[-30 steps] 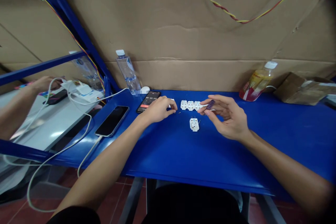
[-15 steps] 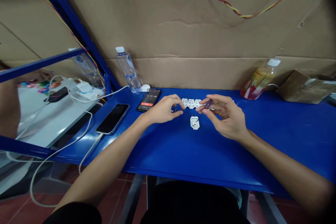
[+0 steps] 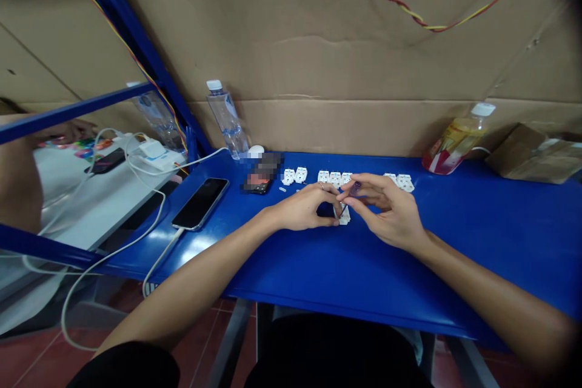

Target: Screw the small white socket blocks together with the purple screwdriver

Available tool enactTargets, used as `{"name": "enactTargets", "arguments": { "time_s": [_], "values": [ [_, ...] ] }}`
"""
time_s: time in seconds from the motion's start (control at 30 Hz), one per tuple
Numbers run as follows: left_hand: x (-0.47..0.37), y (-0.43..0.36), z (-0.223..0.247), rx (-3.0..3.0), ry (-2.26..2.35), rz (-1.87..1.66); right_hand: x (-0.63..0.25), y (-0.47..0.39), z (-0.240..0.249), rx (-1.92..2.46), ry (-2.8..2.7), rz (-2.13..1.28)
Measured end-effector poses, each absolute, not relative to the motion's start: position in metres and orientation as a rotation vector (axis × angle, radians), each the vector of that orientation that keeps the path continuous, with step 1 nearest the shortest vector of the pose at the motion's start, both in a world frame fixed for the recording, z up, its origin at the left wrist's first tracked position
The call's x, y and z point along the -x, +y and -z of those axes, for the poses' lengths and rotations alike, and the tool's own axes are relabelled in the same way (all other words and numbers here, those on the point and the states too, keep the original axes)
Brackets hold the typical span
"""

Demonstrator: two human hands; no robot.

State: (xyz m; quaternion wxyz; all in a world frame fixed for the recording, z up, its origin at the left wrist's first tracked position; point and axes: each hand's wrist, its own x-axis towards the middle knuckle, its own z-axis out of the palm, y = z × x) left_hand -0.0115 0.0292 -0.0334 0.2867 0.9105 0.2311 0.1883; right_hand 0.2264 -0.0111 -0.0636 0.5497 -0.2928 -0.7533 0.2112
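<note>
In the head view, my right hand (image 3: pixel 391 213) is closed around the purple handle of a small screwdriver (image 3: pixel 355 188), its thin shaft slanting down to the left. Below the tip lies a white plastic plug part (image 3: pixel 344 216), partly hidden by my fingers. My left hand (image 3: pixel 305 207) curls its thumb and fingertips against the left side of that part. Behind my hands, more white plug parts (image 3: pixel 335 179) with metal pins stand in a row. Another pair of white parts (image 3: pixel 301 174) sits further left, and a few (image 3: pixel 404 182) show beyond my right hand.
A charging phone (image 3: pixel 200 204) and a second phone (image 3: pixel 262 173) lie on the blue table (image 3: pixel 291 267). A water bottle (image 3: pixel 227 124), a yellow drink bottle (image 3: pixel 457 140) and a cardboard box (image 3: pixel 536 154) stand along the back. A blue frame (image 3: pixel 82 110) edges the left side.
My left hand has moved right and down, from above the table to the near plug part. The screwdriver has come lower, toward that part. The view has shifted slightly.
</note>
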Motion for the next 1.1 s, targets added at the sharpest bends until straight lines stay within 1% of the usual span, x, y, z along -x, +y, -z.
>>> {"name": "enactTargets", "arguments": {
  "time_s": [0.23,0.37,0.63,0.87,1.03,1.1],
  "values": [
    [0.007,0.029,0.039,-2.387,0.587,-0.534,-0.222,-0.015,0.054,0.712,-1.793,-0.295],
    [0.006,0.029,0.042,-2.369,0.594,-0.550,-0.219,-0.018,0.048,0.726,-1.777,-0.236],
    [0.006,0.030,0.040,-2.374,0.597,-0.509,-0.219,-0.020,0.049,0.833,-1.809,-0.252],
    [0.007,0.031,0.043,-2.377,0.591,-0.511,-0.227,-0.013,0.052,0.733,-1.940,-0.464],
    [0.007,0.032,0.046,-2.399,0.623,-0.511,-0.226,-0.013,0.056,0.725,-1.869,-0.299],
    [0.006,0.031,0.047,-2.406,0.627,-0.492,-0.225,-0.014,0.057,0.769,-1.850,-0.311]
  ]
}}
